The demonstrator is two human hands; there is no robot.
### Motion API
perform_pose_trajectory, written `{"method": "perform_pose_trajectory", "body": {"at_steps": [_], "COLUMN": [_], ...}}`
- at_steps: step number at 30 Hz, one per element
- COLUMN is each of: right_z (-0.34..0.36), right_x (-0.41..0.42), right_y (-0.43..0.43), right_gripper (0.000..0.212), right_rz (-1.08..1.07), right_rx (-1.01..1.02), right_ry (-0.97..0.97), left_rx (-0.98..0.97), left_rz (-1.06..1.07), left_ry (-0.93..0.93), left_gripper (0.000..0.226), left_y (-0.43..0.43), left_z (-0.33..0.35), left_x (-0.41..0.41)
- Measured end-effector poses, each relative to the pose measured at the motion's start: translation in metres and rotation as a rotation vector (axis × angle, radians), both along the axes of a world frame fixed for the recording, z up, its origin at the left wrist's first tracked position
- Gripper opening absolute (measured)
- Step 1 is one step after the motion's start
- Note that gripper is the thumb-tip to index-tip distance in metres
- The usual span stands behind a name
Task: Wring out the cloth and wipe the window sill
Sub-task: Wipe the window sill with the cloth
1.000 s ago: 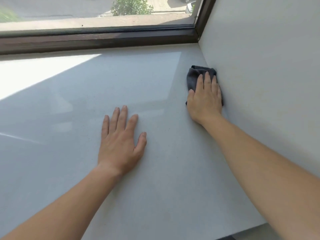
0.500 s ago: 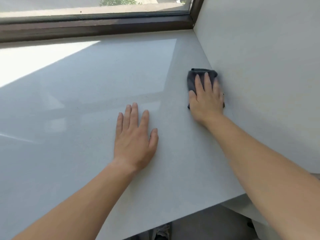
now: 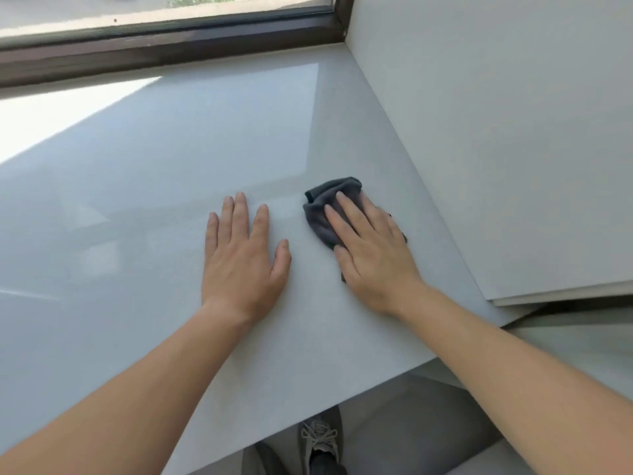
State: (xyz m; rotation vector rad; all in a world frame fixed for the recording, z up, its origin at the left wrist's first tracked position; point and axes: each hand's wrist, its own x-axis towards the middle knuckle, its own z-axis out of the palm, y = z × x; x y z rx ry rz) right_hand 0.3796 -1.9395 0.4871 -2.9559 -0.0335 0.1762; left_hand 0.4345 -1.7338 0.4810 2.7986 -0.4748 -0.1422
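Note:
A dark grey cloth lies crumpled on the wide white window sill, right of centre. My right hand presses flat on the cloth with fingers spread, covering its near half. My left hand rests palm down on the bare sill just left of the cloth, fingers apart, holding nothing. The cloth's far edge and left side show beyond my right fingers.
A white side wall rises along the sill's right edge. The dark brown window frame runs along the back. The sill's front edge drops to the floor, where a grey laced shoe shows. Sunlight falls on the far left.
My right hand has slid the cloth away from the side wall toward the near middle of the sill. The left hand stayed flat on the sill. The view has tipped downward.

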Motion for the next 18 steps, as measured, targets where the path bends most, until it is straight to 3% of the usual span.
{"method": "perform_pose_trajectory", "body": {"at_steps": [5, 7, 11, 18], "right_z": [0.0, -0.001, 0.003, -0.001], "right_x": [0.014, -0.004, -0.063, -0.079], "right_y": [-0.058, -0.038, -0.027, -0.027], "right_gripper": [0.062, 0.063, 0.063, 0.065], "right_rz": [-0.381, -0.353, -0.101, -0.395], "right_rx": [-0.064, -0.056, -0.045, -0.034], "right_ry": [0.043, 0.029, 0.085, 0.033], "left_rx": [-0.018, -0.061, -0.104, -0.06], "left_rz": [0.003, -0.019, -0.141, -0.164], "left_ry": [-0.005, -0.012, -0.055, -0.011], "left_gripper": [0.071, 0.066, 0.057, 0.058], "left_y": [-0.001, 0.001, -0.001, 0.009], "left_z": [-0.002, 0.0, 0.007, 0.009], "left_x": [-0.003, -0.004, -0.02, -0.066]}}
